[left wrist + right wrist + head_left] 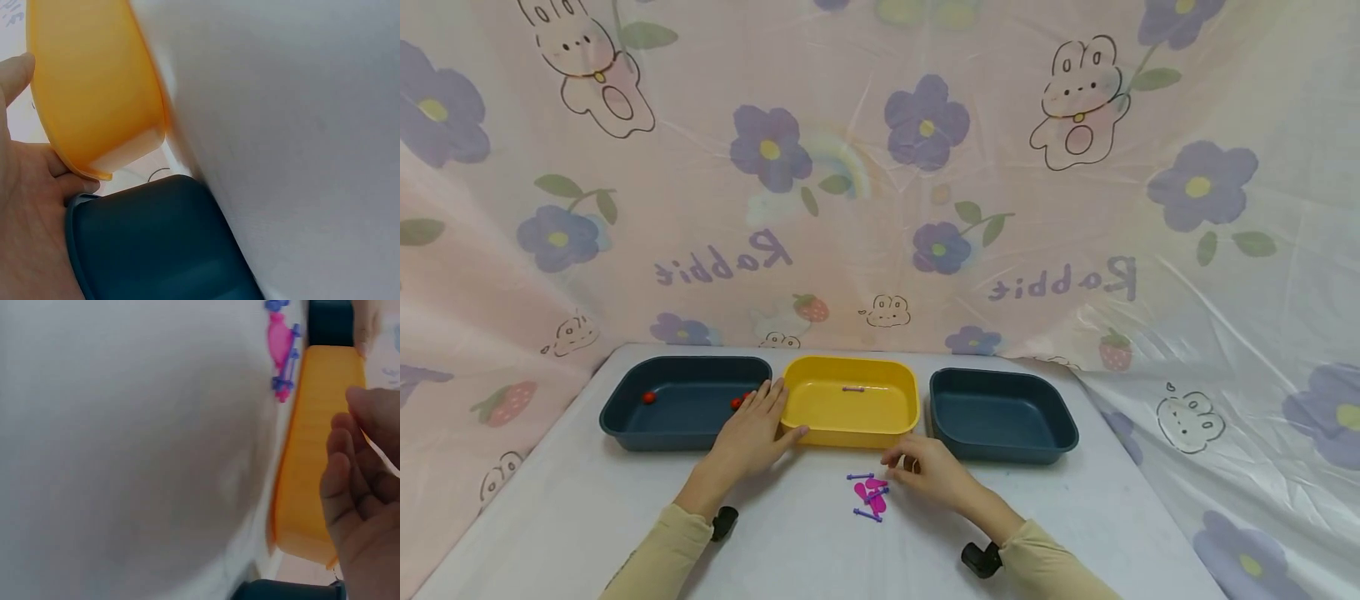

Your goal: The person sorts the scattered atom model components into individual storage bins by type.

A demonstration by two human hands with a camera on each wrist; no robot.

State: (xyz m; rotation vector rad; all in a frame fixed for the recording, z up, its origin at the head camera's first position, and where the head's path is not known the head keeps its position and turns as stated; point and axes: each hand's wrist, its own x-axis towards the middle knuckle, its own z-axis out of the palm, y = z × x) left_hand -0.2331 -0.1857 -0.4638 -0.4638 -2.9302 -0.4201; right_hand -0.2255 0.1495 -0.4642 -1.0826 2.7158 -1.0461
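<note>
My left hand (751,433) rests across the left end of the yellow tray (850,438), fingers stretched along its rim and over the near corner of the left dark blue tray (655,442). In the left wrist view, the thumb (17,76) lies by the yellow rim. At the yellow tray's front right corner is my right hand (931,472), its fingers loosely bent and nothing visible between them. Just left of it, small purple rods (868,516) with knobbed ends and flat pink pieces (877,483) lie in a small pile. Another purple rod (853,389) lies inside the yellow tray.
Small red balls (649,398) sit in the left dark blue tray, some partly behind the left fingers. A second dark blue tray (1003,450) stands right of the yellow one. A patterned curtain (850,250) hangs behind the white table (805,550).
</note>
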